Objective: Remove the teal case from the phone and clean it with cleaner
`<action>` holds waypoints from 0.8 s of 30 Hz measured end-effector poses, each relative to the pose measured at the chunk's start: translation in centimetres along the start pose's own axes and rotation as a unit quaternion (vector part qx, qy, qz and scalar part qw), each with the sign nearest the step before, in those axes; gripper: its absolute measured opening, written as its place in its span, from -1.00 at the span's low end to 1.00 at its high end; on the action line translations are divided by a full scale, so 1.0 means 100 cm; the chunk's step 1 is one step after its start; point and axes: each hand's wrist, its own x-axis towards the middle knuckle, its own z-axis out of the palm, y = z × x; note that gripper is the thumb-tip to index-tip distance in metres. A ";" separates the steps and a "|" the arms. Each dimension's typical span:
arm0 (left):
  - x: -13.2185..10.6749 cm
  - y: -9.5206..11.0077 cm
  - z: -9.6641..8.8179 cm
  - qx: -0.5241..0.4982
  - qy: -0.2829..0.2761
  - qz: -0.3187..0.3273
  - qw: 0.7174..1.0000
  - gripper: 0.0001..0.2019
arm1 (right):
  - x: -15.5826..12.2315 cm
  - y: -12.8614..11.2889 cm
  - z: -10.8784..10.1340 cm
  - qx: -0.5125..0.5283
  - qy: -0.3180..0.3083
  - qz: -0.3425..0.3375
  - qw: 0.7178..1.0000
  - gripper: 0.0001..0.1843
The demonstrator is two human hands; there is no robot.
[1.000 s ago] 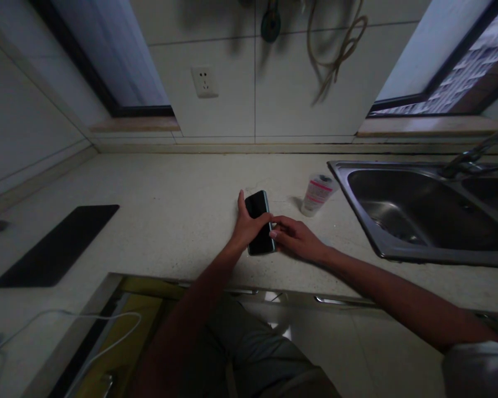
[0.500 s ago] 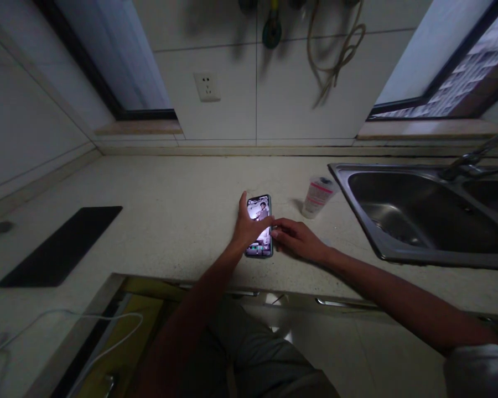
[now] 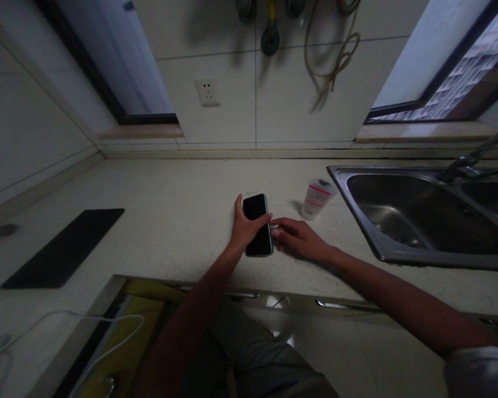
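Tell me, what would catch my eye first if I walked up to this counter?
Probably the dark-screened smartphone lying flat on the pale countertop, with the left hand gripping its left edge and the right hand touching its right side. Next, the stainless steel sink to the right, with a small white plastic cup between it and the phone. Far left lies a flat black mat.

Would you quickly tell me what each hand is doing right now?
Left hand: holding the phone by its left edge, thumb across the dark screen.
Right hand: open, fingertips at the phone's right edge; holds nothing.
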 end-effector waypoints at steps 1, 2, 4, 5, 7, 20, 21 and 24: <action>0.000 0.001 0.000 -0.012 0.004 -0.010 1.000 0.13 | 0.000 -0.001 -0.001 0.006 0.001 0.005 1.000 -0.50; 0.000 0.002 0.000 -0.028 0.006 -0.022 0.999 0.14 | 0.000 -0.002 -0.001 0.013 -0.001 0.012 1.000 -0.49; 0.000 0.003 0.002 -0.066 0.006 -0.039 0.997 0.16 | -0.001 -0.003 0.000 0.033 -0.020 0.027 0.999 -0.50; 0.000 0.002 0.003 -0.084 0.009 -0.040 0.996 0.16 | -0.001 -0.005 0.001 0.049 -0.036 0.035 0.998 -0.51; 0.001 -0.001 0.005 -0.115 0.019 -0.027 0.993 0.15 | -0.003 -0.007 0.003 0.090 -0.070 0.052 0.992 -0.55; 0.005 0.009 0.003 -0.218 0.035 -0.030 0.975 -0.42 | -0.004 -0.016 0.006 0.158 -0.084 0.126 0.976 -0.67; 0.005 0.008 0.002 -0.219 0.034 -0.030 0.975 -0.44 | -0.004 -0.017 0.007 0.149 -0.073 0.127 0.978 -0.68; 0.005 0.007 0.002 -0.226 0.032 -0.035 0.973 -0.46 | -0.005 -0.017 0.008 0.151 -0.068 0.124 0.978 -0.69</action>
